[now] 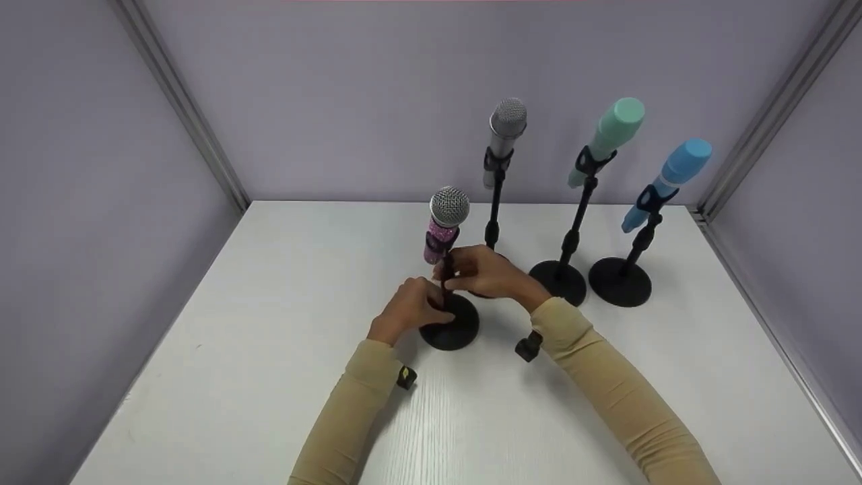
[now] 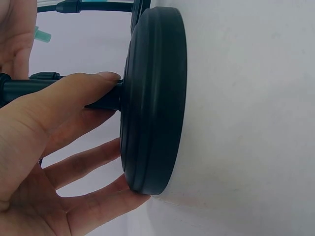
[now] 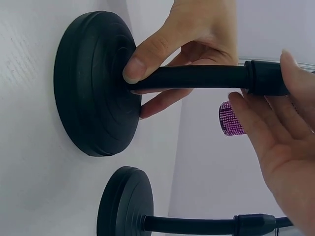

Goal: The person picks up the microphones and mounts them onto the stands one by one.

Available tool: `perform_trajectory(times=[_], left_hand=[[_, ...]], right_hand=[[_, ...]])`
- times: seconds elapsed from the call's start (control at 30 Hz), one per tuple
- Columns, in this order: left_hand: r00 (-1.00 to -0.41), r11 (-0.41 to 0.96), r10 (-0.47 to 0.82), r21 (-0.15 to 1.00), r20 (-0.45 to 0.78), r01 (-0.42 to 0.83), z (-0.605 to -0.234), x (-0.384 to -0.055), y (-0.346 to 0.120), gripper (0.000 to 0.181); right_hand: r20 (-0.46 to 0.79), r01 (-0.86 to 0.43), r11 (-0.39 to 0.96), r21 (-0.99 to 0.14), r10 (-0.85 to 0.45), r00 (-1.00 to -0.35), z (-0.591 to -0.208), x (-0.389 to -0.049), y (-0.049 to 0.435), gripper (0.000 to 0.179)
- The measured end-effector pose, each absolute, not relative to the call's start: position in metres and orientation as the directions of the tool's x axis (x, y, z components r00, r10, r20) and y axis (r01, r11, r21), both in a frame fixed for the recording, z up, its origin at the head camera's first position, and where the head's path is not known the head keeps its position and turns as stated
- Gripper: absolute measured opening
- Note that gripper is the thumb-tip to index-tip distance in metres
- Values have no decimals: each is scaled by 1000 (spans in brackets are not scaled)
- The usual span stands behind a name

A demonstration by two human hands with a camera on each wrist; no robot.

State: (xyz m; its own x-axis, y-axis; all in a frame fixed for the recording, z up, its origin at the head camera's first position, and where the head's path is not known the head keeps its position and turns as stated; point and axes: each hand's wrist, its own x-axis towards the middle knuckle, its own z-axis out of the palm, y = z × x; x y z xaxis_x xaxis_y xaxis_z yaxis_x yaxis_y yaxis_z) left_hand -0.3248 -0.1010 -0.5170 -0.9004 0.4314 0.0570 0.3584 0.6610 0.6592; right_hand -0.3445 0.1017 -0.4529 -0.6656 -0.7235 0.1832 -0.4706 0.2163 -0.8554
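Note:
A microphone with a silver mesh head (image 1: 449,207) and a sparkly pink body (image 1: 441,231) sits tilted in the clip of a black microphone stand (image 1: 450,333). My left hand (image 1: 409,308) pinches the bottom of its pole, just above the round base (image 2: 155,98); in the left wrist view the other fingers spread under the base's edge. Higher up, my right hand (image 1: 488,271) holds the stand at the thick collar (image 3: 268,78) of the pole, thumb on one side and fingers on the other. The pink body's lower end (image 3: 231,119) shows beside those fingers.
Behind and to the right stand a silver microphone (image 1: 507,124), a green one (image 1: 616,124) and a blue one (image 1: 683,162), each on a black stand. The white table (image 1: 269,303) meets pale walls at its back and sides.

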Motion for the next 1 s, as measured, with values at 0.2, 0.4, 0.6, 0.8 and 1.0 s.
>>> perform_trajectory(times=[0.2,0.4,0.6,0.8,1.0], left_hand=[[-904,664,425,662,48,348,-516,-324,-101,13],[-906,663,420,666,46,342,-516,-324,-101,13],[-908,661,416,672,42,334,-515,-324,-101,14],[-912,647,407,690,47,325,-514,-323,-101,14],[-909,643,414,693,44,326,-514,-323,-101,16]], right_hand=[[187,-453,194,-870,-720,-668,-454,-345,104,22],[178,-461,235,-856,-703,-689,-454,-345,104,22],[208,-499,245,-832,-695,-688,-454,-345,104,20],[236,-524,240,-818,-690,-684,-453,-343,102,18],[231,-536,279,-797,-679,-697,-453,-341,100,14]])
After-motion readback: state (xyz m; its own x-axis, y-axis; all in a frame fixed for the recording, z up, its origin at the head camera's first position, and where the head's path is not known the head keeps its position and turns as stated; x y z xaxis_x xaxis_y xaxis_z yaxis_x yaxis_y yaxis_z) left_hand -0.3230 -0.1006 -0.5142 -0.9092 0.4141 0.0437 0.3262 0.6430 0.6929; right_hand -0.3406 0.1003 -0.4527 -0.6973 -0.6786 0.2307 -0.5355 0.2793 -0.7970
